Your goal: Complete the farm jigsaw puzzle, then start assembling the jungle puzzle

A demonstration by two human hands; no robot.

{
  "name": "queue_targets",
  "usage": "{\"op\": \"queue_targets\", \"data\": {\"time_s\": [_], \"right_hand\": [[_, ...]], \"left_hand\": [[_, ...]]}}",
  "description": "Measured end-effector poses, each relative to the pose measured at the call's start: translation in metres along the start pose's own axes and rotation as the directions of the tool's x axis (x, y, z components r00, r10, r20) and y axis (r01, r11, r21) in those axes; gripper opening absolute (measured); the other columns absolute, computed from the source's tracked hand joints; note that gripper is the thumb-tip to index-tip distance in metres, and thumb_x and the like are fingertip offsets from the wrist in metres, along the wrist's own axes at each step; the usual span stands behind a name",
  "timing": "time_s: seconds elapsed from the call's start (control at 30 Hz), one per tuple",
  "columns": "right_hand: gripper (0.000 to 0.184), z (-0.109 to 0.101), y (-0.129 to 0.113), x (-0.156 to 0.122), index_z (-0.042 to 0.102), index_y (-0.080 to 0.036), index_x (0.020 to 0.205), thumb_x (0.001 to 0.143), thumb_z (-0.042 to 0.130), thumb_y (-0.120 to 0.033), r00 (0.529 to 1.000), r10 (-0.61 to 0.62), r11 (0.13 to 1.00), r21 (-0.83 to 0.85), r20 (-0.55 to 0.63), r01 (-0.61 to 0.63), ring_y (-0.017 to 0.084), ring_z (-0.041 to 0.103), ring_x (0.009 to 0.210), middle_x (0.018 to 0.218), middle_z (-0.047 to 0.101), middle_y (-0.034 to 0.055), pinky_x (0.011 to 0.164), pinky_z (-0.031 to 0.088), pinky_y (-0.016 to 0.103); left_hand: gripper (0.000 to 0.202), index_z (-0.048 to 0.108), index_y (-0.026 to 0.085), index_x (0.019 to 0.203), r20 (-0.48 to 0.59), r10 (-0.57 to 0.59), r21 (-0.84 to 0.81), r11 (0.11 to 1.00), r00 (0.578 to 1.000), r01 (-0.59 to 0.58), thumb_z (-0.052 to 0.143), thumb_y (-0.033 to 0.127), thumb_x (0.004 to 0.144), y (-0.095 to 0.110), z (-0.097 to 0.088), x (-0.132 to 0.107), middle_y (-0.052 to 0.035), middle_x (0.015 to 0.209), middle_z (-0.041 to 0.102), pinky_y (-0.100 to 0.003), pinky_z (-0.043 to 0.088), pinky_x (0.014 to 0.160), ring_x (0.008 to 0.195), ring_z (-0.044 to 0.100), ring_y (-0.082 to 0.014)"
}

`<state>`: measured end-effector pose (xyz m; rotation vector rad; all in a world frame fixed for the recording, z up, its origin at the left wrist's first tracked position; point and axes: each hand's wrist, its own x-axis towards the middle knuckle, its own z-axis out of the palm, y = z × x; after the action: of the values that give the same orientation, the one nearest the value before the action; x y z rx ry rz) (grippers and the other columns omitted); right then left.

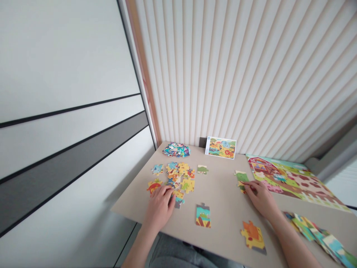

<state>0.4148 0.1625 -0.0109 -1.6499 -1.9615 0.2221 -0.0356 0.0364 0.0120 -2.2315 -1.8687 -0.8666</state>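
Resting at the near edge of a loose pile of jigsaw pieces (178, 175), the left hand (158, 206) lies palm down on the desk (220, 201), its fingers (164, 192) curved over the lower left of the pile. A yellow and teal piece (178, 197) sits just beside those fingers, and I cannot tell whether they are gripping anything or only resting there.

Well to the right, the right hand (260, 197) reaches forward with its fingers (249, 185) stretched out and closed together, their tips touching a green and yellow piece (242, 181). Whether they hold it or just press on it is hard to say.

Between the hands, near the front edge of the desk, lies a joined block of teal and orange pieces (203, 216). A second block in orange and yellow (253, 236) sits closer to the right hand. A lone green piece (202, 169) lies just beyond the pile, and a red and yellow piece (154, 186) lies to its left.

At the back, a tight heap of pieces (176, 150) sits near a picture card (220, 147) showing a lion and other animals, which leans against the ribbed wall (223, 74). A farm puzzle with a red barn (292, 178) lies on the right, with a fanned row of colourful cards (315, 234) nearer the person. Grey trousers (173, 253) show below the desk edge.
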Motion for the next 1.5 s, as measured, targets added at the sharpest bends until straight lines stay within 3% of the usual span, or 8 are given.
{"op": "queue_targets", "data": {"time_s": [0.57, 0.73, 0.87, 1.0, 1.17, 1.33, 1.5], "right_hand": [[0.041, -0.005, -0.016, -0.004, 0.078, -0.022, 0.110, 0.096, 0.048, -0.046, 1.000, 0.011, 1.000, 0.022, -0.006, -0.010, 0.027, 0.064, 0.104, 0.111, 0.067, 0.0117, 0.096, 0.049, 0.040], [0.039, -0.022, -0.044, -0.015, 0.076, -0.021, 0.110, 0.098, 0.046, -0.042, 0.999, 0.041, 0.993, 0.109, -0.035, -0.037, 0.025, 0.064, 0.106, 0.113, 0.067, 0.0115, 0.098, 0.049, 0.039], [0.035, -0.044, -0.055, -0.051, 0.073, -0.024, 0.116, 0.100, 0.047, -0.040, 0.994, 0.046, 0.997, 0.065, -0.102, -0.040, 0.026, 0.062, 0.115, 0.123, 0.067, 0.0109, 0.103, 0.047, 0.040], [0.035, -0.065, -0.032, -0.115, 0.072, -0.026, 0.118, 0.100, 0.047, -0.041, 0.978, 0.088, 0.981, -0.153, -0.187, -0.117, 0.030, 0.059, 0.121, 0.129, 0.066, 0.0107, 0.109, 0.042, 0.048], [0.050, -0.096, 0.035, -0.178, 0.067, -0.026, 0.131, 0.094, 0.051, -0.056, 0.878, 0.270, 0.861, -0.309, -0.395, -0.404, 0.037, 0.057, 0.124, 0.137, 0.063, 0.0128, 0.106, 0.043, 0.056], [0.071, -0.118, 0.070, -0.190, 0.051, -0.024, 0.148, 0.090, 0.055, -0.064, 0.886, 0.383, 0.873, -0.211, -0.263, -0.440, 0.035, 0.062, 0.121, 0.133, 0.068, 0.0128, 0.101, 0.048, 0.051], [0.060, -0.109, 0.058, -0.179, 0.059, -0.028, 0.139, 0.088, 0.059, -0.060, 0.890, 0.368, 0.890, -0.175, -0.268, -0.421, 0.036, 0.064, 0.120, 0.127, 0.070, 0.0113, 0.102, 0.048, 0.054]], "left_hand": [[0.022, 0.068, 0.026, 0.113, 0.006, 0.041, 0.012, 0.999, 0.999, -0.041, 0.051, 0.031, 0.100, -0.013, 0.008, -0.003, -0.0097, 0.116, 0.067, -0.048, 0.052, 0.098, 0.108, 0.066, -0.0288], [0.025, 0.067, 0.024, 0.115, -0.018, 0.094, 0.046, 0.995, 0.995, -0.094, 0.051, 0.037, 0.100, -0.028, 0.020, -0.005, -0.0111, 0.118, 0.068, -0.047, 0.051, 0.100, 0.108, 0.066, -0.0299], [0.027, 0.068, 0.025, 0.112, -0.046, 0.142, 0.060, 0.988, 0.989, -0.139, 0.052, 0.042, 0.098, -0.033, 0.022, -0.003, -0.0106, 0.116, 0.070, -0.046, 0.052, 0.096, 0.104, 0.067, -0.0302], [0.029, 0.068, 0.025, 0.111, -0.051, 0.163, 0.097, 0.983, 0.985, -0.157, 0.050, 0.043, 0.098, -0.036, 0.021, -0.003, -0.0109, 0.115, 0.070, -0.045, 0.052, 0.096, 0.102, 0.067, -0.0299], [0.033, 0.067, 0.022, 0.112, -0.035, 0.180, 0.108, 0.979, 0.983, -0.175, 0.048, 0.045, 0.098, -0.042, 0.026, -0.004, -0.0112, 0.118, 0.070, -0.043, 0.049, 0.098, 0.105, 0.066, -0.0296], [0.035, 0.067, 0.022, 0.113, -0.010, 0.172, 0.114, 0.979, 0.985, -0.170, 0.048, 0.047, 0.099, -0.045, 0.029, -0.004, -0.0110, 0.119, 0.070, -0.043, 0.049, 0.097, 0.105, 0.066, -0.0302], [0.037, 0.066, 0.022, 0.113, -0.022, 0.178, 0.113, 0.978, 0.984, -0.174, 0.046, 0.048, 0.099, -0.046, 0.030, -0.004, -0.0116, 0.118, 0.070, -0.044, 0.048, 0.098, 0.105, 0.066, -0.0310]]}}
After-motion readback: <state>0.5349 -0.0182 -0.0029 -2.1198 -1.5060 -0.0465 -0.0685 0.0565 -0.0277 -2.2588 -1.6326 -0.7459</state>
